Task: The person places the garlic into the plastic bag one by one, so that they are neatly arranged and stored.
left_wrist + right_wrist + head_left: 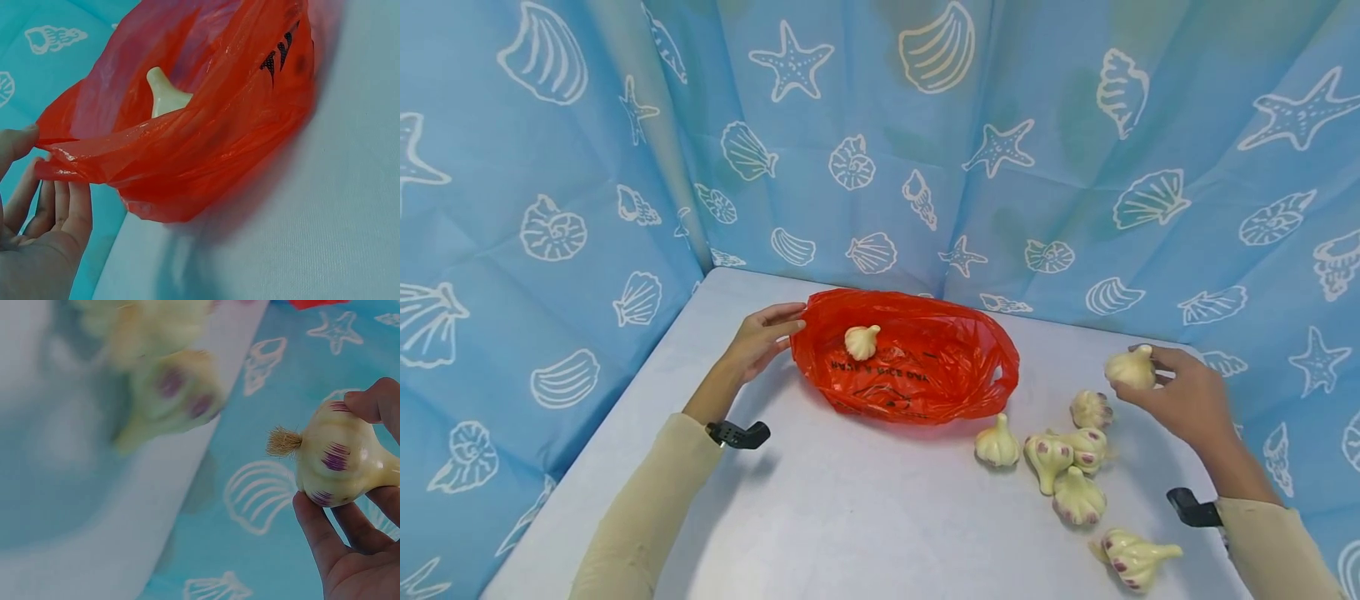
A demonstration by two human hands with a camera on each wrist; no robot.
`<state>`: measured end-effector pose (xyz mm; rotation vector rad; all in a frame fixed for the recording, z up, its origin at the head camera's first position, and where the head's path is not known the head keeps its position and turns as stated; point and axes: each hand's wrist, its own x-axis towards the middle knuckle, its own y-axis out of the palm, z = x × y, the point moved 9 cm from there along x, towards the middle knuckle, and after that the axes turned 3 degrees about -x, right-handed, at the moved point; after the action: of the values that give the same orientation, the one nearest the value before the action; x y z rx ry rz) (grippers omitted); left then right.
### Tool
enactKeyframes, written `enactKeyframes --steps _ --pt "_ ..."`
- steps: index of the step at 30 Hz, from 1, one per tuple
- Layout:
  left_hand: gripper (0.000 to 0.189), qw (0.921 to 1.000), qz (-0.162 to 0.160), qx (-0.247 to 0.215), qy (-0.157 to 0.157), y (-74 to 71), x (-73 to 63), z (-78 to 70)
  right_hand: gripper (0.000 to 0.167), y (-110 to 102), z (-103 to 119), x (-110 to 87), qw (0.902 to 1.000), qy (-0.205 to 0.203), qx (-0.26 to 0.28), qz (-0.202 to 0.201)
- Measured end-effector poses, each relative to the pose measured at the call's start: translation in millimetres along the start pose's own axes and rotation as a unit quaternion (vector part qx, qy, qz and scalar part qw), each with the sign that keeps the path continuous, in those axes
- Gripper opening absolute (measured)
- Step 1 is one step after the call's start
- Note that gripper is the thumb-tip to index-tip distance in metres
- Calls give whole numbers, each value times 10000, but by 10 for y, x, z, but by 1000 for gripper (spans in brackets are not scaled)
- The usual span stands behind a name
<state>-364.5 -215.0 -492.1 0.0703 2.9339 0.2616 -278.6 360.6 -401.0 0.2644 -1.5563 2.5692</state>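
Currently, left hand (763, 337): thumb and fingers pinch the rim at the left end of the red bag, plastic caught between them.
Red bag (887, 304): lies close to the far edge of the white table (850, 533), mouth spread wide, black print on it.
Bulb in the bag (861, 342): rests toward the left end, neck tipped up.
Right hand (1195, 396): thumb and fingertips clamped on a garlic bulb, held up by the table's far right corner, well apart from the bag.
Held bulb (1131, 369): purple streaks and a root tuft show in the right wrist view.
Loose bulbs (1079, 497): six toward the table's right edge; three bunched, one just beyond them, one near the bag's right end, one closest to the wearer, neck toward the right edge.
Curtain (865, 100): blue with white shells and starfish, hanging behind the far edge.
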Motion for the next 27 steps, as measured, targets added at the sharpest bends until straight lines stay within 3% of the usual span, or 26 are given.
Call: enactKeyframes --steps 10,20,27 --pt "49 10000 46 7 41 52 -11 -25 57 -38 619 263 9934 -821 597 -532" --pt "52 9999 150 33 79 88 -22 -37 54 152 1119 495 9889 -908 1137 -287" --pt "51 9999 133 12 38 83 -24 -9 50 293 1410 620 9817 -1205 1447 -278"
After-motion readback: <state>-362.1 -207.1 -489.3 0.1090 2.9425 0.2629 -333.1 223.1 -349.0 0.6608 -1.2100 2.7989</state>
